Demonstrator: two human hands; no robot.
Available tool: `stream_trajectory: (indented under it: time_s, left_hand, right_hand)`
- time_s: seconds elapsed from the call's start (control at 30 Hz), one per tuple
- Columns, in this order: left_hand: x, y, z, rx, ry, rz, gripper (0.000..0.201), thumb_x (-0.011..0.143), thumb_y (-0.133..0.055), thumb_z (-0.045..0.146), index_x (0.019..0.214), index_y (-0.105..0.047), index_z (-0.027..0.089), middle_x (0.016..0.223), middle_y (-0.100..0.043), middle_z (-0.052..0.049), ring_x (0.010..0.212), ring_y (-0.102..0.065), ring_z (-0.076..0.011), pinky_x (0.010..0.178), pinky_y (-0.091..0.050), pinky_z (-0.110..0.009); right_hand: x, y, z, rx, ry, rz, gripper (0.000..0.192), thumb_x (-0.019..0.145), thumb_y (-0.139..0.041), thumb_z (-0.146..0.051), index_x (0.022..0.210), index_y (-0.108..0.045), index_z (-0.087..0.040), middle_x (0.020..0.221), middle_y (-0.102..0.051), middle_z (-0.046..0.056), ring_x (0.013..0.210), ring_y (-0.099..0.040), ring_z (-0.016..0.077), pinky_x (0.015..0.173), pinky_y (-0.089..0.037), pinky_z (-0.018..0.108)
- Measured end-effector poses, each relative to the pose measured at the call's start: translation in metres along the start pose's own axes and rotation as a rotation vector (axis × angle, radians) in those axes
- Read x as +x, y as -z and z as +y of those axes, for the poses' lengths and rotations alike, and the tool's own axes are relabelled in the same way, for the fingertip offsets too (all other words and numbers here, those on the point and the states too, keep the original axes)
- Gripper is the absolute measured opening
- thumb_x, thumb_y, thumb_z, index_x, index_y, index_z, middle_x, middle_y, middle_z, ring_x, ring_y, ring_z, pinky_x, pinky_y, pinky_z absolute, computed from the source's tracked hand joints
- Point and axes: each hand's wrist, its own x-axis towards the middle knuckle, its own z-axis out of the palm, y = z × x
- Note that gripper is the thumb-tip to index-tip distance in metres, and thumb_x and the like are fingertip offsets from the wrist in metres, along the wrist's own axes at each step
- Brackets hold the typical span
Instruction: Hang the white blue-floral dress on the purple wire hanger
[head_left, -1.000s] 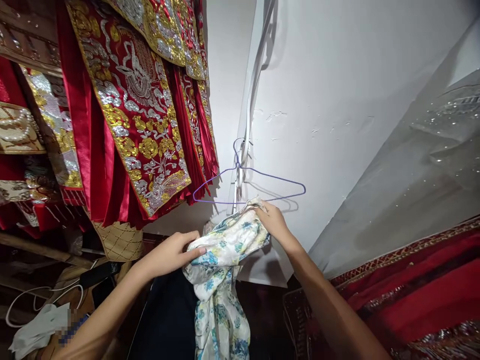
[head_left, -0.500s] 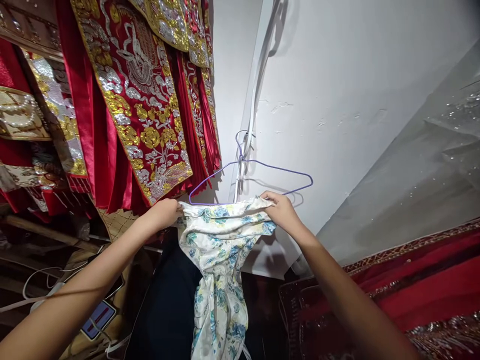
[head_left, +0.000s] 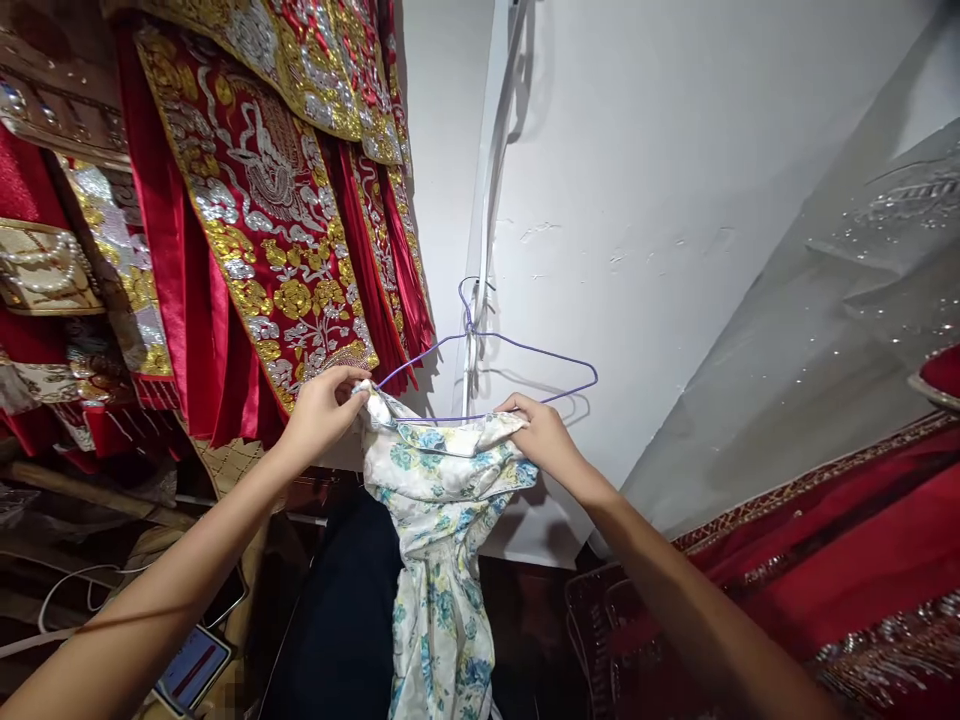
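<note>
A white dress with blue and yellow flowers hangs down between my hands. My left hand pinches its upper left corner, raised to the left shoulder of a purple wire hanger. The upper right edge of the dress is gripped by my right hand, just below the hanger's bottom bar. The hanger's hook is up against a white pole by the wall. Part of the hanger's lower left is hidden behind the dress top.
Red garments with gold and silver embroidery hang at the left. A phone with cables lies low at the left. Sheer sparkly fabric and red cloth are on the right.
My left hand has lifted the left corner of the dress up to the hanger's left shoulder. My right hand keeps its hold. The view has shifted slightly.
</note>
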Motion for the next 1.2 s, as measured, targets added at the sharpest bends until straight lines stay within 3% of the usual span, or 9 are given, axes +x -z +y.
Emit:
stream_trajectory:
  time_s: [0.17, 0.3, 0.57, 0.7, 0.77, 0.83, 0.9, 1.07, 1.2]
  left_hand:
    - [0.011, -0.003, 0.013, -0.183, -0.048, 0.103, 0.026, 0.090, -0.059, 0.036, 0.105, -0.070, 0.018, 0.102, -0.073, -0.007, 0.087, -0.067, -0.0209, 0.078, -0.052, -0.032]
    - [0.031, -0.022, 0.013, -0.117, -0.174, 0.178, 0.019, 0.091, -0.057, 0.030, 0.098, -0.069, 0.018, 0.104, -0.070, -0.007, 0.098, -0.064, -0.0211, 0.092, -0.049, -0.034]
    - [0.043, -0.075, 0.008, -0.164, -0.155, 0.065, 0.028, 0.092, -0.051, 0.024, 0.117, -0.063, 0.018, 0.111, -0.069, -0.008, 0.105, -0.064, -0.0222, 0.095, -0.048, -0.035]
    - [0.046, -0.071, 0.010, -0.145, -0.174, 0.091, 0.031, 0.092, -0.046, 0.018, 0.115, -0.067, 0.018, 0.110, -0.070, -0.009, 0.103, -0.064, -0.0229, 0.095, -0.048, -0.037]
    - [0.049, -0.065, 0.007, -0.150, -0.162, 0.076, 0.033, 0.090, -0.045, 0.015, 0.114, -0.068, 0.017, 0.106, -0.071, -0.009, 0.101, -0.065, -0.0228, 0.093, -0.049, -0.036]
    - [0.051, -0.060, 0.005, -0.155, -0.153, 0.055, 0.033, 0.089, -0.046, 0.015, 0.114, -0.068, 0.017, 0.105, -0.072, -0.009, 0.101, -0.066, -0.0231, 0.092, -0.049, -0.035]
    - [0.051, -0.056, 0.006, -0.171, -0.139, 0.033, 0.032, 0.090, -0.048, 0.017, 0.113, -0.069, 0.017, 0.104, -0.073, -0.008, 0.100, -0.067, -0.0235, 0.090, -0.050, -0.035]
    - [0.049, -0.056, 0.012, -0.227, -0.110, 0.014, 0.029, 0.091, -0.051, 0.022, 0.110, -0.071, 0.016, 0.103, -0.075, -0.008, 0.097, -0.068, -0.0238, 0.086, -0.050, -0.034]
    - [0.054, -0.055, 0.006, -0.295, -0.048, 0.042, 0.027, 0.091, -0.054, 0.027, 0.108, -0.073, 0.018, 0.101, -0.075, -0.008, 0.095, -0.068, -0.0242, 0.084, -0.052, -0.035]
  right_hand:
    - [-0.003, -0.008, -0.012, 0.153, -0.048, -0.061, 0.018, 0.073, -0.057, -0.018, 0.087, -0.069, -0.019, 0.076, -0.073, 0.003, 0.064, -0.065, 0.0196, 0.055, -0.042, 0.026]
    - [-0.012, -0.017, -0.026, 0.330, -0.085, -0.072, 0.018, 0.069, -0.059, -0.017, 0.086, -0.067, -0.018, 0.070, -0.071, 0.002, 0.059, -0.063, 0.0176, 0.050, -0.040, 0.024]
    - [-0.015, -0.024, -0.023, 0.423, -0.108, 0.030, 0.015, 0.067, -0.060, -0.020, 0.081, -0.065, -0.019, 0.070, -0.070, 0.003, 0.061, -0.063, 0.0179, 0.051, -0.044, 0.025]
    - [-0.021, -0.006, -0.024, 0.387, -0.063, 0.119, 0.051, 0.067, -0.055, -0.016, 0.117, -0.067, -0.016, 0.084, -0.073, 0.006, 0.066, -0.064, 0.0183, 0.054, -0.047, 0.026]
    - [-0.022, 0.014, -0.020, 0.323, -0.076, 0.266, 0.080, 0.067, -0.054, -0.015, 0.147, -0.047, -0.018, 0.083, -0.072, 0.005, 0.059, -0.059, 0.0160, 0.048, -0.043, 0.024]
    - [-0.018, 0.039, -0.009, 0.220, -0.103, 0.437, 0.094, 0.068, -0.058, -0.016, 0.157, -0.028, -0.017, 0.075, -0.069, 0.002, 0.052, -0.053, 0.0137, 0.046, -0.039, 0.023]
    - [-0.010, 0.063, 0.005, 0.127, -0.145, 0.500, 0.090, 0.068, -0.063, -0.020, 0.154, -0.037, -0.012, 0.066, -0.065, 0.000, 0.049, -0.047, 0.0121, 0.046, -0.036, 0.023]
    - [0.007, 0.094, 0.025, 0.092, -0.212, 0.428, 0.060, 0.065, -0.072, -0.029, 0.120, -0.071, -0.005, 0.052, -0.057, -0.002, 0.043, -0.041, 0.0100, 0.043, -0.029, 0.024]
    - [0.005, 0.105, 0.022, 0.179, -0.245, 0.370, 0.044, 0.055, -0.085, -0.031, 0.093, -0.076, -0.011, 0.057, -0.066, 0.002, 0.047, -0.054, 0.0144, 0.045, -0.038, 0.025]
